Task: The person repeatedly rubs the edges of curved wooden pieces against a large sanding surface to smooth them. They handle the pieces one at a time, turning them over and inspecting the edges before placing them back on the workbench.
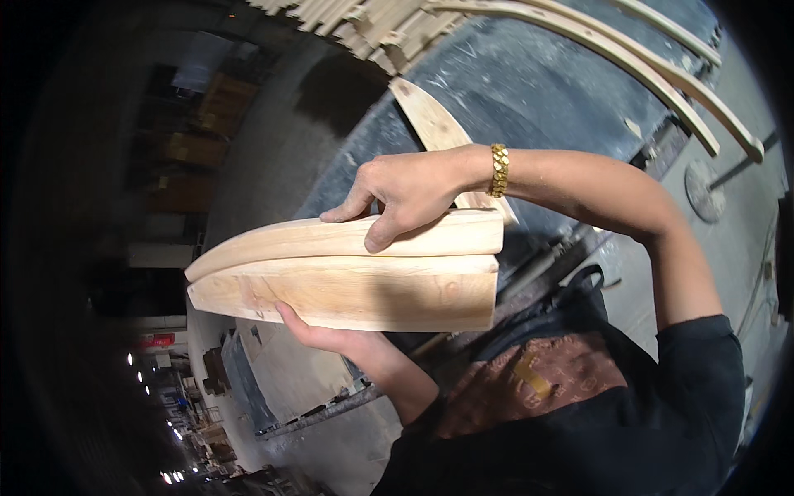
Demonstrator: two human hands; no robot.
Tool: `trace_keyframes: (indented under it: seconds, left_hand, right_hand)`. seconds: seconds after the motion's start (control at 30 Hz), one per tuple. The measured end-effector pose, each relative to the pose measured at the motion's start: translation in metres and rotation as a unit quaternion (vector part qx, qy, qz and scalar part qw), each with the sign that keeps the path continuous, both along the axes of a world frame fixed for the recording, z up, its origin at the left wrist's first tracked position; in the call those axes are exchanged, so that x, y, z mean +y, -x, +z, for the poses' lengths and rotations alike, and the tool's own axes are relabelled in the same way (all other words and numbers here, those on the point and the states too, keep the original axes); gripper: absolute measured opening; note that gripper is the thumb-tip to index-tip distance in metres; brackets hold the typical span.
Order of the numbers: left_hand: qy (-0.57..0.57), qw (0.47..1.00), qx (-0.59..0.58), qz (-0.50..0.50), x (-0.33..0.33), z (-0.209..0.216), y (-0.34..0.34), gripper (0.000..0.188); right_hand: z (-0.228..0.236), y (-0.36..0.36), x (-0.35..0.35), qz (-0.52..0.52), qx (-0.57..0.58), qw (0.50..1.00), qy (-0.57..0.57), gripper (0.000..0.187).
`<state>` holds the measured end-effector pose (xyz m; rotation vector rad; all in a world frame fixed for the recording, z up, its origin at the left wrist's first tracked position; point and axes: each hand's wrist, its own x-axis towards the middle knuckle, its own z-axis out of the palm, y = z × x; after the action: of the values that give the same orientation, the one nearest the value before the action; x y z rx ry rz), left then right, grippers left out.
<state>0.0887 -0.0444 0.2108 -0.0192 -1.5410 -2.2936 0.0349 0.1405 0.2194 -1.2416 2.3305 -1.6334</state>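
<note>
Two pale wooden pieces lie one against the other in my hands, each tapering in a curve to a narrow left end and cut square at the right. My right hand (413, 194), wearing a gold bracelet (498, 170), grips the upper curved wooden piece (447, 234) from above, its thumb and a fingertip on the face. From below, my left hand (322, 333) holds the lower curved wooden piece (397, 293); its thumb shows at the edge and the other fingers are hidden behind. Beyond my right wrist, a similar tapered wooden piece (430, 116) lies on the dark work table (513, 83).
Stacked wooden strips (372, 33) sit at the table's far left. Long curved wooden rails (612, 50) lie across its far right side. A round metal base with a pole (705, 188) stands on the floor at right. Another table (306, 380) is at lower left.
</note>
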Motion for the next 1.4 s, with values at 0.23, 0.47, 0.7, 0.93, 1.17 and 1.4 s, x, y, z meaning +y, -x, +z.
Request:
trace_keyframes:
  seconds: [0.23, 0.47, 0.7, 0.93, 1.17, 1.4]
  left_hand:
    - [-0.088, 0.984, 0.097, 0.120, 0.012, 0.047, 0.010, 0.072]
    - [-0.032, 0.961, 0.214, 0.175, 0.013, 0.062, 0.002, 0.076]
    - [-0.171, 0.954, 0.193, 0.156, 0.025, 0.091, -0.007, 0.076]
    - [-0.240, 0.924, 0.218, 0.200, 0.023, 0.086, -0.003, 0.073]
    - [-0.281, 0.883, 0.295, 0.232, 0.016, 0.074, 0.006, 0.069]
    - [-0.241, 0.886, 0.338, 0.207, 0.011, 0.069, 0.005, 0.076]
  right_hand:
    - [0.103, 0.026, 0.004, 0.095, 0.114, 0.986, -0.076, 0.055]
    - [0.143, 0.027, 0.000, 0.141, 0.116, 0.981, -0.061, 0.056]
    - [0.172, 0.015, 0.003, 0.137, 0.201, 0.965, -0.102, 0.056]
    - [0.186, 0.007, 0.003, 0.112, 0.218, 0.959, -0.143, 0.057]
    - [0.196, 0.001, -0.002, 0.120, 0.203, 0.962, -0.136, 0.057]
    - [0.192, 0.005, -0.008, 0.134, 0.216, 0.960, -0.114, 0.056]
